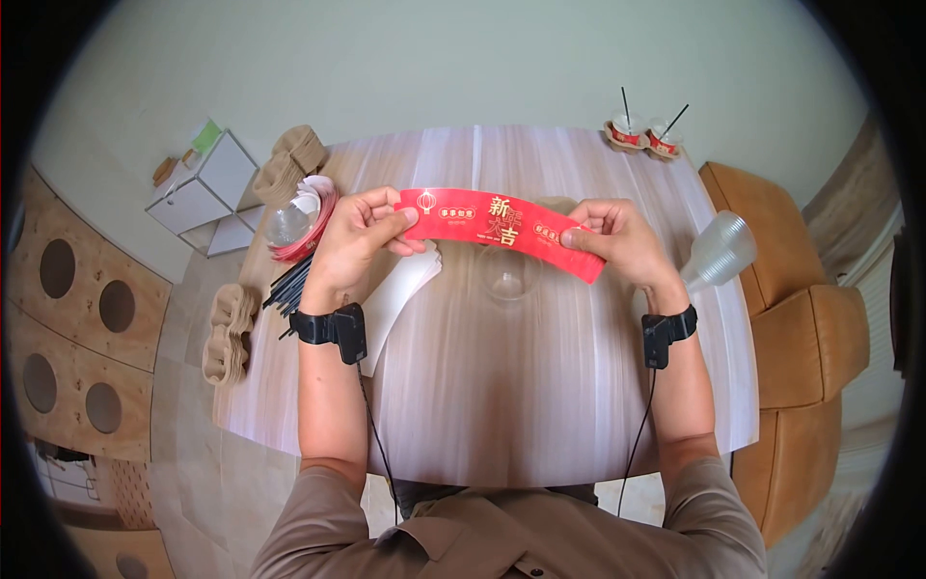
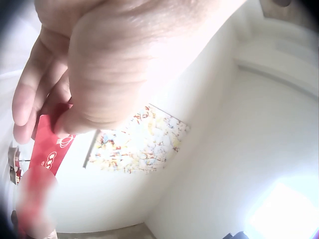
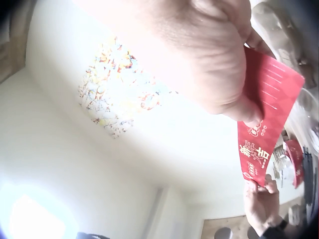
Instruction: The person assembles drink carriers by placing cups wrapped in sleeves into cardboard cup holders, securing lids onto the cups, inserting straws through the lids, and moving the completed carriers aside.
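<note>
A curved red paper cup sleeve (image 1: 463, 214) with gold and white lettering and a lantern print is stretched level over the table between both hands. Its left end is pinched by the left hand (image 1: 359, 236), thumb on the printed face. The right hand (image 1: 629, 246) pinches the other end, a short piece jutting past its thumb. In the right wrist view the printed face of the sleeve (image 3: 269, 89) slants down toward the far hand. Behind and below the sleeve a clear plastic cup (image 1: 508, 280) stands on the table, partly covered by it.
Red sleeves (image 1: 326, 207), black straws (image 1: 286, 289) and white paper strips (image 1: 394, 304) lie at the left. Cardboard cup carriers (image 1: 228, 333) sit on the left edge. Nested clear cups (image 1: 721, 253) lie right; two cups with straws (image 1: 644, 135) stand far right. A brown sofa (image 1: 810, 338) adjoins.
</note>
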The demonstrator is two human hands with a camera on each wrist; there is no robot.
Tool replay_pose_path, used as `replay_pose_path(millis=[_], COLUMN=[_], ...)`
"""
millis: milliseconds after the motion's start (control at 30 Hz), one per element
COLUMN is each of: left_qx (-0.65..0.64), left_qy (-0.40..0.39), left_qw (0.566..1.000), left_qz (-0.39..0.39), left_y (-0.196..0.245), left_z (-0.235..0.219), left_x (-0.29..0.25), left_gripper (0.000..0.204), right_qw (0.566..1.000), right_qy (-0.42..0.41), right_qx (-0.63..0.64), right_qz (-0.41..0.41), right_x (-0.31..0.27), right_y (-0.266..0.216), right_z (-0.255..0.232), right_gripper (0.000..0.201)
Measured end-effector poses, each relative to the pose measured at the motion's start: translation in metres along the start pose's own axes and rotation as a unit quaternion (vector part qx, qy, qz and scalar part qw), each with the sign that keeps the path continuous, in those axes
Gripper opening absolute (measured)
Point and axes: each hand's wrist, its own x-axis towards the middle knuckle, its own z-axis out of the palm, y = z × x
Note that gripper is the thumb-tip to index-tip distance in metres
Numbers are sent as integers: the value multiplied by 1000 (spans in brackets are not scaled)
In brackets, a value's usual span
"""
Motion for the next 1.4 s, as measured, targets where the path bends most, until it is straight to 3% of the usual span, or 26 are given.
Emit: replay_pose_path(millis=[400, 1400], left_qx=[65, 105], left_qy=[-59, -102], left_qw=[995, 981], left_qz=[-52, -126], left_y=[3, -12], left_z=[-22, -38], left_x=[-6, -3], left_gripper=[16, 19], right_qw=[1000, 999], right_qy=[2, -7], right_qx=[-17, -50], right_qz=[12, -2], right_x=[2, 0], right_y=[1, 1], right_z=[-4, 0], right_gripper=[14, 18])
